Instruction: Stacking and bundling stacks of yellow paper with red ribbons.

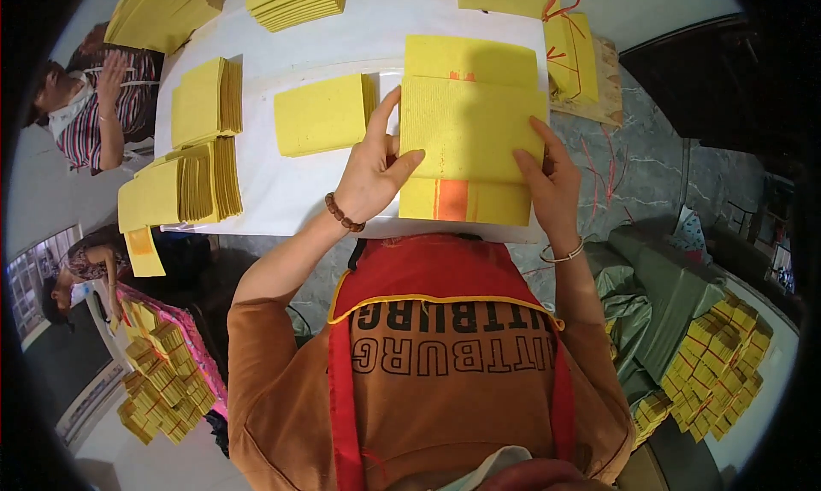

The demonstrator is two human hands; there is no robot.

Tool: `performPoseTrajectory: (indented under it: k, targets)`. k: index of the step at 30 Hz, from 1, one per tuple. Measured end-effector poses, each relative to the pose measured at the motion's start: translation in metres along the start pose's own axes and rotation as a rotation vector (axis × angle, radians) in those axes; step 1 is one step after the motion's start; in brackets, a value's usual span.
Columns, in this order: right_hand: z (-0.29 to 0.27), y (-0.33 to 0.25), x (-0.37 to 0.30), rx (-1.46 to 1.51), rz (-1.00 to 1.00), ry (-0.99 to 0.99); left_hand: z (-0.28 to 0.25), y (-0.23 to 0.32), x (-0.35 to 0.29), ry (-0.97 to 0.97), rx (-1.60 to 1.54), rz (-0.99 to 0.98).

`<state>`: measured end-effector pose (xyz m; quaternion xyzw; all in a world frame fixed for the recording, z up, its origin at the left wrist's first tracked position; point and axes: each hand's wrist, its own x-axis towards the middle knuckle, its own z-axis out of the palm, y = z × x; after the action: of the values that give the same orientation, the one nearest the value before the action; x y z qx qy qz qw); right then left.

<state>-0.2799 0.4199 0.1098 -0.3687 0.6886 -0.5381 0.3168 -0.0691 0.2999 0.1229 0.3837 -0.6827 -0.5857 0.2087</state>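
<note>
Directly between the hands (368, 176), the yellow paper (469, 132), both side edges in their grasp.

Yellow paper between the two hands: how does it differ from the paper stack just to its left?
The yellow paper looks larger than the paper stack. The paper bears an orange-red patch; the stack's top shows none. The paper has creases across it, the stack a layered edge. Both are yellow.
</note>
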Motion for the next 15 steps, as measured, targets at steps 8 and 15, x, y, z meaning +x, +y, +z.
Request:
performPoseTrajectory:
  k: [8, 15]
  targets:
    - [0.001, -0.010, 0.010, -0.115, 0.118, -0.034, 0.000, 0.001, 0.010, -0.014, -0.145, -0.059]
    - [0.003, -0.012, 0.011, -0.220, 0.083, 0.001, -0.007, 0.024, 0.006, 0.115, 0.459, 0.226]
